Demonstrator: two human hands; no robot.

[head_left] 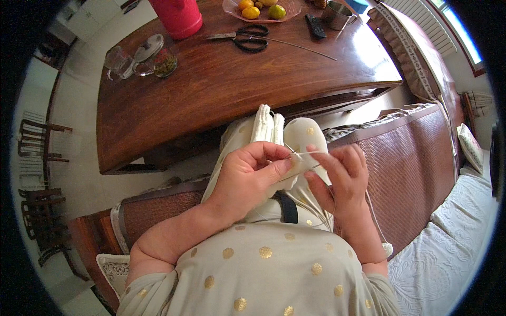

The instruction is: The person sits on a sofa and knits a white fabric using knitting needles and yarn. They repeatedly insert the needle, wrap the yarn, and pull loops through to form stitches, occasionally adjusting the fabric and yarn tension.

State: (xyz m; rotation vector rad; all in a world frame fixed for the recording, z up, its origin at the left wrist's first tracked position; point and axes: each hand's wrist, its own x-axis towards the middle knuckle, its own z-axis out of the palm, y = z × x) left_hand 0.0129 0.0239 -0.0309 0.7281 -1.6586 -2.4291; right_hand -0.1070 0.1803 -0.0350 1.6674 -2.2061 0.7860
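Note:
White ribbed knitting [266, 126] lies over my lap and runs up between my knees. My left hand [247, 174] is closed around its near edge, thumb and forefinger pinching beside a thin knitting needle [291, 148]. To the right, my right hand [345, 174] has its outer fingers curled, with forefinger and thumb apart. A strand of white yarn [311, 152] stretches from the stitches to its forefinger. A needle end [317, 166] shows between the hands; whether the right fingers touch it, I cannot tell. Thin needles or cables lie below the right hand, partly hidden by it.
Ahead stands a brown wooden table [211, 89] with black-handled scissors [250, 39], a long thin needle [305, 47], glass mugs [158, 58], a red container [179, 18], a fruit plate [263, 16], a remote [315, 25] and a metal cup [337, 16]. A small white yarn ball [387, 249] rests at my right.

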